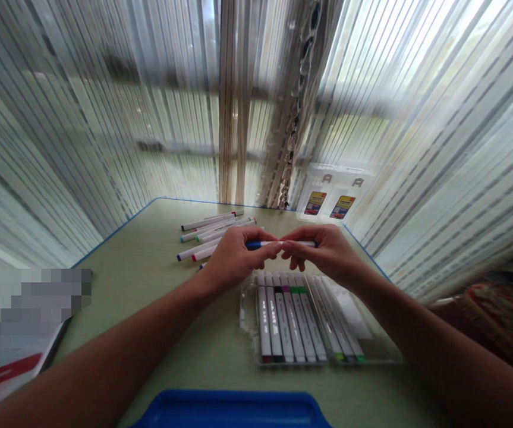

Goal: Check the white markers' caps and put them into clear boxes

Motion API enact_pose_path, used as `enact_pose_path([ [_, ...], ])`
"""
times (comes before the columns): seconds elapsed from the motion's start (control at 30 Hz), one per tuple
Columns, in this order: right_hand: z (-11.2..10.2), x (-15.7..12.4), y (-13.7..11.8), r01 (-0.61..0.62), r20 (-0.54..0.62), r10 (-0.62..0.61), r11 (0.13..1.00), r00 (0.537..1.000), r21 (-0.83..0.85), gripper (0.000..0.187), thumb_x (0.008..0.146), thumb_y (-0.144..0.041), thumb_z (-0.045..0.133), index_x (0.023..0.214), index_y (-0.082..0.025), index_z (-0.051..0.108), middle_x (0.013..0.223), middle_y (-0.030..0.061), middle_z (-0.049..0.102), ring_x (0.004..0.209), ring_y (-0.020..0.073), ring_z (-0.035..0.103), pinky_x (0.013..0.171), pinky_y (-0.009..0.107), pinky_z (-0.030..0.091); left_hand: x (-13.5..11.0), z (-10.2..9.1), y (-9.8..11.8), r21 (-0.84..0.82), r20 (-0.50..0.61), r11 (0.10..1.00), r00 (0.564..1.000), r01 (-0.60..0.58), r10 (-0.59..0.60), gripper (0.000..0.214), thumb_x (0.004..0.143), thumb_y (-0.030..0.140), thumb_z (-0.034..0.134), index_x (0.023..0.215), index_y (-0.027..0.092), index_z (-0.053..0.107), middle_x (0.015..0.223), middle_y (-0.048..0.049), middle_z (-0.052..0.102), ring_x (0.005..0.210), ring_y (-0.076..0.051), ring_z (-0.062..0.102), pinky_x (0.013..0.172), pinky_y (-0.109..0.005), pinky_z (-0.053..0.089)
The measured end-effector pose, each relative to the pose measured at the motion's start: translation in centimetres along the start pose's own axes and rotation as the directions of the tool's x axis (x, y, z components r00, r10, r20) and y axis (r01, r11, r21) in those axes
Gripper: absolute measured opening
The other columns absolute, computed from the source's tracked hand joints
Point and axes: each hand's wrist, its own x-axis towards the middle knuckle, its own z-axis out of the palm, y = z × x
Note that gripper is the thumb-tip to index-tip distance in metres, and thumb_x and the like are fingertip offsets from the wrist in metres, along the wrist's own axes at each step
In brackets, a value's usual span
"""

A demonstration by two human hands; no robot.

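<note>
Both my hands pinch one white marker with a blue end, held level above the table. My left hand grips its blue end between thumb and fingers. Closed on the other end is my right hand, and the fingertips of both hands meet near the middle. Just below them lies a clear plastic case holding several white markers side by side, in two groups. Behind my left hand, several loose markers with coloured ends lie in a pile, partly hidden by that hand.
A clear case lid with two labels stands at the back right. On the near edge sits a blue tray. At the left is a pale object with a red band, partly blurred out. Striped curtains hang behind the green table.
</note>
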Motion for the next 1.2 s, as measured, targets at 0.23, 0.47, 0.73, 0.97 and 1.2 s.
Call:
enact_pose_path([
  [0.23, 0.0, 0.1, -0.1, -0.035, -0.018, 0.036, 0.997, 0.999, 0.070, 0.032, 0.072, -0.043, 0.083, 0.080, -0.013, 0.077, 0.065, 0.0059, 0.073, 0.046, 0.0108, 0.063, 0.042, 0.020, 0.049, 0.2, -0.3, -0.1, 0.032, -0.015, 0.999, 1.000, -0.024, 0.024, 0.028, 0.084, 0.037, 0.069, 0.089, 0.011, 0.076, 0.071, -0.0056, 0.069, 0.054, -0.010, 0.055, 0.051, -0.022, 0.043],
  [0.47, -0.4, 0.1, 0.5, -0.035, -0.020, 0.040, 0.984, 0.999, 0.175, 0.027, 0.081, -0.041, 0.077, 0.086, -0.014, 0.077, 0.070, 0.0058, 0.074, 0.049, 0.0116, 0.066, 0.045, 0.021, 0.050, 0.6, -0.9, -0.3, -0.004, -0.025, 1.000, 1.000, -0.009, 0.009, 0.028, 0.081, 0.040, 0.072, 0.078, 0.013, 0.076, 0.067, -0.0041, 0.068, 0.052, -0.009, 0.052, 0.051, -0.022, 0.040],
  [0.73, -0.5, 0.2, 0.4, -0.084, -0.023, 0.097, 0.940, 0.995, 0.331, 0.028, 0.079, -0.040, 0.079, 0.092, -0.015, 0.078, 0.072, 0.0069, 0.076, 0.048, 0.0121, 0.066, 0.043, 0.021, 0.048, 0.8, -1.2, -0.6, -0.020, -0.040, 1.000, 0.999, 0.001, -0.002, 0.031, 0.081, 0.042, 0.072, 0.078, 0.011, 0.075, 0.062, -0.0040, 0.066, 0.051, -0.010, 0.050, 0.051, -0.023, 0.039],
  [0.97, -0.7, 0.2, 0.2, -0.102, -0.018, 0.122, 0.898, 0.992, 0.427, 0.029, 0.079, -0.038, 0.077, 0.095, -0.014, 0.077, 0.074, 0.0088, 0.077, 0.049, 0.0135, 0.067, 0.043, 0.021, 0.048, 0.9, -1.2, -0.6, -0.085, -0.064, 0.996, 0.998, 0.016, -0.021, 0.030, 0.079, 0.041, 0.073, 0.079, 0.011, 0.075, 0.064, -0.0035, 0.066, 0.050, -0.009, 0.050, 0.050, -0.023, 0.038],
  [1.2, -1.0, 0.4, 0.3, -0.073, -0.073, 0.118, 0.890, 0.990, 0.450, 0.025, 0.081, -0.036, 0.074, 0.092, -0.014, 0.077, 0.071, 0.0077, 0.076, 0.047, 0.0125, 0.065, 0.042, 0.021, 0.048, 0.9, -1.1, -0.4, -0.151, -0.102, 0.988, 0.994, 0.032, -0.048, 0.025, 0.079, 0.036, 0.074, 0.078, 0.011, 0.074, 0.061, -0.0018, 0.064, 0.048, -0.008, 0.048, 0.048, -0.022, 0.037],
])
